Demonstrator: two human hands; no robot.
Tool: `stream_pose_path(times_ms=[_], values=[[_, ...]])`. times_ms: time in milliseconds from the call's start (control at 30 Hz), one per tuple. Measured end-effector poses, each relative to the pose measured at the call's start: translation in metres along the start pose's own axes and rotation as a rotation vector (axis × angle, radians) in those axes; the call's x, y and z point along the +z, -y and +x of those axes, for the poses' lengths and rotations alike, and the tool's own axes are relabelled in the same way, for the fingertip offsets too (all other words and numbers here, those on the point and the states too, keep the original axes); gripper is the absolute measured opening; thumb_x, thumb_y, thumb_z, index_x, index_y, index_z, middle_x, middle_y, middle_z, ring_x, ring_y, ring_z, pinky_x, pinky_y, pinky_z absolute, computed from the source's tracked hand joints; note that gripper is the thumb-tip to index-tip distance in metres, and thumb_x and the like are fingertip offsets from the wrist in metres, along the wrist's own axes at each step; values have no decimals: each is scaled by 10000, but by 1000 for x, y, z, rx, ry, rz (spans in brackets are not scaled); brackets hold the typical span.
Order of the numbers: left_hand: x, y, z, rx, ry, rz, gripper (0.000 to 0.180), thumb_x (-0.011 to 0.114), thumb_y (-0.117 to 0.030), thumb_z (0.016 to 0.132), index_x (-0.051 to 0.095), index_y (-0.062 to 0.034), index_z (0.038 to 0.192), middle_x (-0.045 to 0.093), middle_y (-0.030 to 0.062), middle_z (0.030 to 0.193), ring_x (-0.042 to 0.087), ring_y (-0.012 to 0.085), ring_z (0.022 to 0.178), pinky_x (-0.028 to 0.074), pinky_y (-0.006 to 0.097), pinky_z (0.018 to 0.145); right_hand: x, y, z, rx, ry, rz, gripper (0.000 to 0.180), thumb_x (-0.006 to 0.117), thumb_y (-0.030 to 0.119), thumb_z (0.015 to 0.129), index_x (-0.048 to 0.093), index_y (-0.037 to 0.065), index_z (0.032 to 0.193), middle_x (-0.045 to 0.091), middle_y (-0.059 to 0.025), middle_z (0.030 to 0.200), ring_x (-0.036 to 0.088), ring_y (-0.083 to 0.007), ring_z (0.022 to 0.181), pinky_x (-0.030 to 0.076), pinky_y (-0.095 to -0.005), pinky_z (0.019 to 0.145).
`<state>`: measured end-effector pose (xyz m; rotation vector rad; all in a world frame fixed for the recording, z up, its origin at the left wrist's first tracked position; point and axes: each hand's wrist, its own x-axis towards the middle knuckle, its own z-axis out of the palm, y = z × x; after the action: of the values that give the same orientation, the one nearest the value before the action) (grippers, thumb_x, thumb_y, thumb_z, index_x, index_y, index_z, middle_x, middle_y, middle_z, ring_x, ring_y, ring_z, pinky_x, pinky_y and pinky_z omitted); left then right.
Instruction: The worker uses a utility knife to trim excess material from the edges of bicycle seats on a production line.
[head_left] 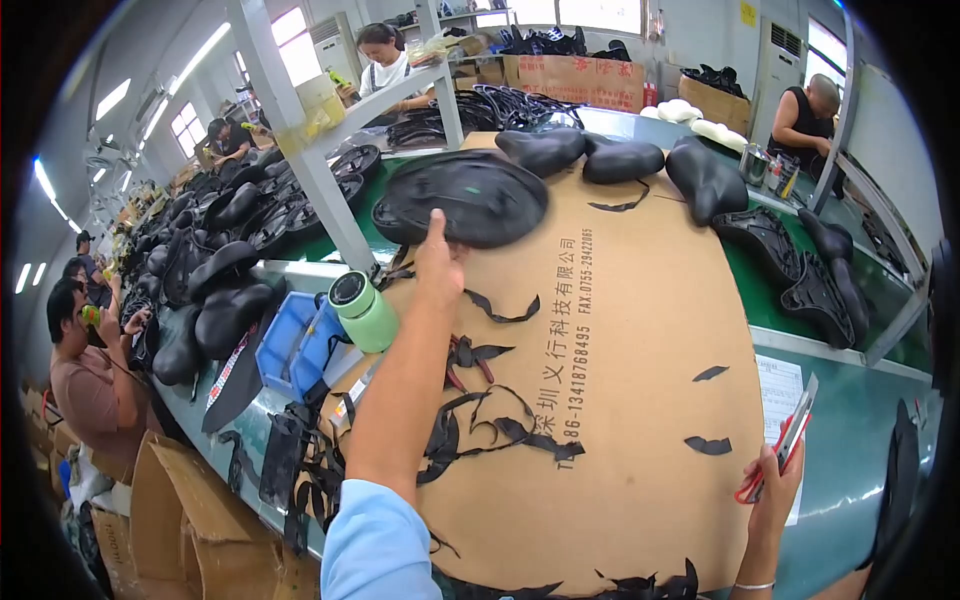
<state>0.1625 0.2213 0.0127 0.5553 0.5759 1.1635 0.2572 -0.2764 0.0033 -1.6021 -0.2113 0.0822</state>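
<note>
My left hand (440, 262) reaches forward over the cardboard and grips the near edge of a black bicycle saddle (468, 200). The thumb lies on top of the saddle, which is slightly blurred; a small green mark shows on it. At the right, beside the cardboard's edge, my right hand (772, 490) is closed round a red-handled utility knife (790, 440). Its blade is out and points up and away from me. Beyond the left hand, more black saddles (540, 150) (708, 180) sit along the cardboard's far edge.
Black offcuts (520, 436) litter the cardboard sheet (640, 400). To the left stand a green flask (362, 312) and a blue bin (297, 345), with piled saddles (235, 310) beyond. A paper sheet (778, 390) lies near the knife. Metal posts (300, 130) rise from the bench; several people work around.
</note>
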Motion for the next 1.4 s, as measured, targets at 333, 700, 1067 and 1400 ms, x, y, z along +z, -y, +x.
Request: stream_pose_path(times_ms=[333,700,1067,1400], values=[[2,79,-105,-175,689,874,252,533,-253,934,614,-36,1035,644,45,890,623,137,817,478,247,729,0,-27,51,-2,174,24,500,614,48,780,476,21,1260,522,-9,807,512,-96,515,426,-207,455],[-12,133,-172,145,719,1108,155,606,-125,868,612,22,918,614,37,780,568,92,719,462,239,663,-1,-104,299,-142,-287,-147,435,665,98,751,572,79,1175,548,2,762,501,-103,567,441,-263,547],[-18,133,-162,188,720,1091,122,597,-107,877,606,14,887,577,27,732,531,78,672,449,233,637,-27,-97,326,-67,-230,-360,377,666,211,702,612,86,1054,612,-49,732,599,-155,568,504,-287,528],[-20,127,-169,290,761,1237,225,599,-212,893,611,11,920,621,54,786,583,132,712,474,277,661,-35,-1,74,31,318,-67,419,707,200,767,557,85,1142,565,-1,768,592,-100,658,464,-245,505]])
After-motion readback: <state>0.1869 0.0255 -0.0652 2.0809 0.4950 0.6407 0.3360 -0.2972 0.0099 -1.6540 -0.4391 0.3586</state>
